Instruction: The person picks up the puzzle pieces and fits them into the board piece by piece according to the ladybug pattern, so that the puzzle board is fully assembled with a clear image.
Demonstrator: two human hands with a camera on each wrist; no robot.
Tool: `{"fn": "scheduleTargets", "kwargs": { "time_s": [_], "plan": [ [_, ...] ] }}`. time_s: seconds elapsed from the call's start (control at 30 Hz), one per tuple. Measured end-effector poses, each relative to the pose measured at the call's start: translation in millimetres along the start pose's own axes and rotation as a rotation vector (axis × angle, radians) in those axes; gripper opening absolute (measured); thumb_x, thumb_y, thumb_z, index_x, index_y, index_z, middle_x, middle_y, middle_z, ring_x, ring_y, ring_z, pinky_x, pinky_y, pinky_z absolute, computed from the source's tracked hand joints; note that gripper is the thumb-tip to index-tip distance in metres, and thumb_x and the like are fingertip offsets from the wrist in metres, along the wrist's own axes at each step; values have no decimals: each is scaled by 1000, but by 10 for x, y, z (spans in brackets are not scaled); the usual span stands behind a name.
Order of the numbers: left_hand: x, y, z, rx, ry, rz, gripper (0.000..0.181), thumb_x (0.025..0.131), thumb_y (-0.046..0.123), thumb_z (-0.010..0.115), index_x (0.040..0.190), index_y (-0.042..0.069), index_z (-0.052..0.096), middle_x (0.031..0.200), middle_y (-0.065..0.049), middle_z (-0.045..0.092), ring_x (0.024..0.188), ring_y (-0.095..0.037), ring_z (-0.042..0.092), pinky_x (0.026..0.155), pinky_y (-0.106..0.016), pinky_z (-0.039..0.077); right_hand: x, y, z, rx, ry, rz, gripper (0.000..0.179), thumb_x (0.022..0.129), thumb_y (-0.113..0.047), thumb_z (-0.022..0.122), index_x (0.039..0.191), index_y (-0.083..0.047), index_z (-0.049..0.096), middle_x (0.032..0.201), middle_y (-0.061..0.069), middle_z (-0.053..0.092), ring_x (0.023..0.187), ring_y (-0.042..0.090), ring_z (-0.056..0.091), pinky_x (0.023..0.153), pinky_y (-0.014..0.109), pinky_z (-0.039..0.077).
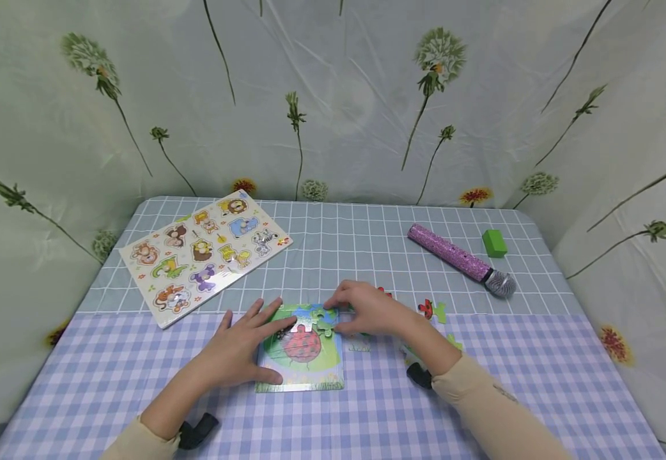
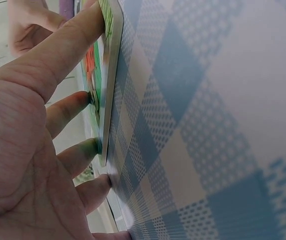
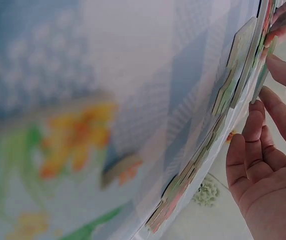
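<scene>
A ladybug jigsaw puzzle [image 1: 301,348] lies in its flat square tray [image 1: 298,387] before me. My left hand [image 1: 241,348] is spread over its left side, thumb on the lower left edge and fingertips pressing near the upper left. In the left wrist view, the thumb [image 2: 57,55] rests on the tray's rim and two fingertips touch its surface. My right hand [image 1: 367,310] is at the puzzle's upper right corner, pinching a green puzzle piece [image 1: 325,329]. The right wrist view shows this piece [image 3: 264,75] tilted on edge between thumb and fingers.
Loose puzzle pieces [image 1: 439,312] lie right of the puzzle, some partly hidden under the right forearm. An animal puzzle board [image 1: 218,246] lies at the back left. A pink glittery microphone [image 1: 454,255] and a green block [image 1: 495,243] lie at the back right.
</scene>
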State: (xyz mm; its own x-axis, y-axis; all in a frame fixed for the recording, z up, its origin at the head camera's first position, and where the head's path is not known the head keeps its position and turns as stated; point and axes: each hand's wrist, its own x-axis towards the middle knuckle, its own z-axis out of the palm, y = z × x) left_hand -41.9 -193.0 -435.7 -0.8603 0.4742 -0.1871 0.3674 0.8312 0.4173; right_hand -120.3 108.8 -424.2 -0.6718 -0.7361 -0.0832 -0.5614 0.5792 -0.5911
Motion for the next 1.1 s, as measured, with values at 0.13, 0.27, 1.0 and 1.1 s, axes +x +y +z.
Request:
{"fn": "scheduleTargets", "kwargs": {
  "time_s": [0.13,0.27,1.0,1.1],
  "plan": [
    [-2,-8,0,4,6,6,105,71,61,93,163,35,48,179,-8,30,163,-50,27,114,-92,18,39,-10,16,-12,-17,-10,38,91,-20,86,127,-9,79,118,4,72,100,14,65,89,27,57],
    [-6,-14,0,5,11,10,105,72,61,93,162,35,48,179,-8,30,163,-50,27,114,-92,19,70,-28,21,-12,-34,-9,39,90,-19,86,127,-8,79,117,3,72,99,12,64,88,25,57],
    [-9,16,-18,-6,15,22,105,70,64,92,162,34,50,178,-9,32,161,-51,29,113,-92,20,139,-47,33,-30,-48,-25,36,87,-16,88,122,-7,81,113,5,75,100,14,68,87,23,58],
    [-12,15,-16,-11,18,22,105,70,63,92,162,34,50,177,-10,32,161,-51,29,113,-92,20,141,-44,37,-36,-50,-27,36,88,-16,88,122,-7,81,113,5,75,99,14,68,87,22,58]
  ]
}}
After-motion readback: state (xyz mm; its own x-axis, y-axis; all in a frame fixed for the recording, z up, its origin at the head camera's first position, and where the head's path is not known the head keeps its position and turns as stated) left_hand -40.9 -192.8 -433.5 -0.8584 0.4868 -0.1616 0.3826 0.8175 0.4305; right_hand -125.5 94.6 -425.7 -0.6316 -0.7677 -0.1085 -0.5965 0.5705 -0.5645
